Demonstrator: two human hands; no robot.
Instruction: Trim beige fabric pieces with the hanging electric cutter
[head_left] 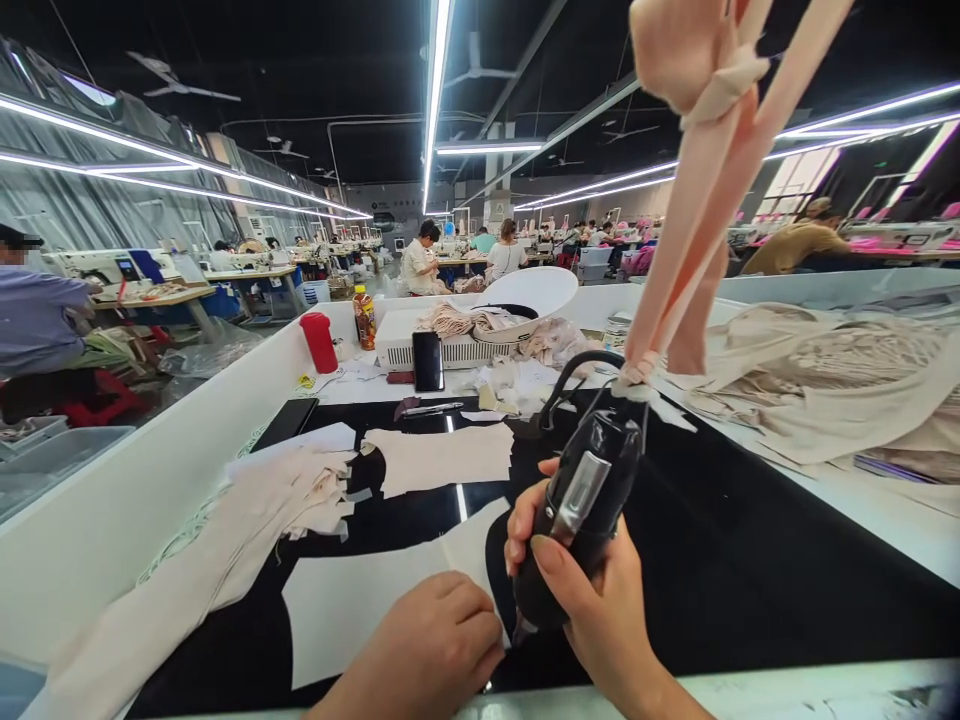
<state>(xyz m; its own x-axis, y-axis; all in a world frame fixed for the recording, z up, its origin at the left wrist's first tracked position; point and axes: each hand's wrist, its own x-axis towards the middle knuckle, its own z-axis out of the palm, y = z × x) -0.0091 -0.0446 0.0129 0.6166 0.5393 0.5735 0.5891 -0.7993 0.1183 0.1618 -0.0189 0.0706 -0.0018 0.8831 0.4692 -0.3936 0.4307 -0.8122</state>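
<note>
My right hand (592,610) is wrapped round a black hand-held tool (577,520) with a metal clip, its tip pointing down at the black table top (750,560). The tool hangs from pink fabric straps (697,220) that run up out of view. My left hand (427,650), fingers curled, presses on a pale fabric piece (352,610) beside the tool's tip. What lies under the fingers is hidden. More cut pale pieces (442,455) lie further back.
A pile of pale fabric strips (225,540) lies left, a heap of cloth (825,380) right. A white box (450,345), black phone (427,360), red cup (320,342), bottle (364,317) and scissors (431,408) stand behind. White walls edge the table. Other people sew at distant tables.
</note>
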